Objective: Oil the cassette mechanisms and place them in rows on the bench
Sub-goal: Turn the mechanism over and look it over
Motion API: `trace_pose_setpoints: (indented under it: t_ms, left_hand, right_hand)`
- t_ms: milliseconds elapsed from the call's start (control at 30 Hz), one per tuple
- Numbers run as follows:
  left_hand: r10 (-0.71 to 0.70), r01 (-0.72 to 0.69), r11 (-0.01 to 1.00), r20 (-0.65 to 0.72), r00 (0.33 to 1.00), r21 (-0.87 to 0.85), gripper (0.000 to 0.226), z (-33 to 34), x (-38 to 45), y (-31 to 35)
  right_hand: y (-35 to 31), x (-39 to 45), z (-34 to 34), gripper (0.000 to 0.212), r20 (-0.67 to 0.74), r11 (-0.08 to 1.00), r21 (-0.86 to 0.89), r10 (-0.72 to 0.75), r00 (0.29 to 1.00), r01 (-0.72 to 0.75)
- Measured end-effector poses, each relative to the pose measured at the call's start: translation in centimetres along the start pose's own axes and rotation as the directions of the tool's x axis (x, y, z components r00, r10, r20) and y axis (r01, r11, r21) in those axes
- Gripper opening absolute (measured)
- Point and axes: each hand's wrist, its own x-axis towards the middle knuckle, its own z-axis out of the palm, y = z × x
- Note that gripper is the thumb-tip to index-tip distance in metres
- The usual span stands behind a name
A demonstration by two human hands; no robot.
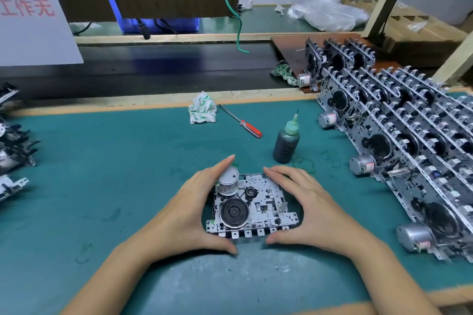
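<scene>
Bare metal on a matt green mat

The cassette mechanism (252, 206) is stamped, silvery metal with a dull sheen — its motor can (227, 181) brushed, its flywheel (234, 212) matt black. The surface (102, 174) is matt teal, scuffed pale at the near edge, with a raw wood rim. The oil bottle (286, 143) is dark translucent plastic; the screwdriver (242, 124) has a glossy red handle; the rag (202, 111) is crumpled printed cloth.

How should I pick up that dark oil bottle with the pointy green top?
Grip the oil bottle round its wide dark body, fingers coming in from the side nearest you. It stands upright, and the body is the fattest, steadiest part. The thin nozzle on top is too narrow to hold, so keep off it.
</scene>
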Motion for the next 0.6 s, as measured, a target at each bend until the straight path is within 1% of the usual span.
trace_pose_setpoints:
  t_ms: [133,233,333,433,500,600]
  left_hand:
    - [0.001,-0.001,0.999,0.000,1.000,-0.046,0.115,0.1,0.0,-0.1]
    - [0.016,-0.014,0.998,0.019,1.000,-0.067,0.122,0.3,0.0,-0.1]
    - [0.004,-0.004,0.998,0.009,1.000,-0.066,0.124,0.5,0.1,0.0]
    - [0.010,-0.012,0.999,-0.023,1.000,-0.050,0.120,0.6,0.2,0.0]
    - [0.008,-0.010,0.999,-0.042,0.999,-0.050,0.119,0.7,0.4,-0.1]
    - [-0.024,0.020,0.998,-0.073,0.997,-0.066,0.123,1.0,0.2,0.1]
  right_hand:
    - [-0.1,0.0,0.0,0.106,0.005,1.000,0.006,0.004,1.000,-0.005]
    - [-0.4,0.1,-0.5,0.107,0.019,0.999,-0.021,-0.027,0.999,0.027]
    - [-0.8,0.6,-1.0,0.115,0.068,0.974,-0.199,-0.092,0.994,0.103]
    - [-1.5,1.5,-1.6,0.123,0.139,0.925,-0.349,-0.103,0.985,0.147]
    - [-2.0,2.1,-1.8,0.120,0.153,0.890,-0.428,-0.101,0.983,0.158]
    - [-2.5,2.8,-2.1,0.105,0.141,0.859,-0.488,-0.097,0.985,0.154]
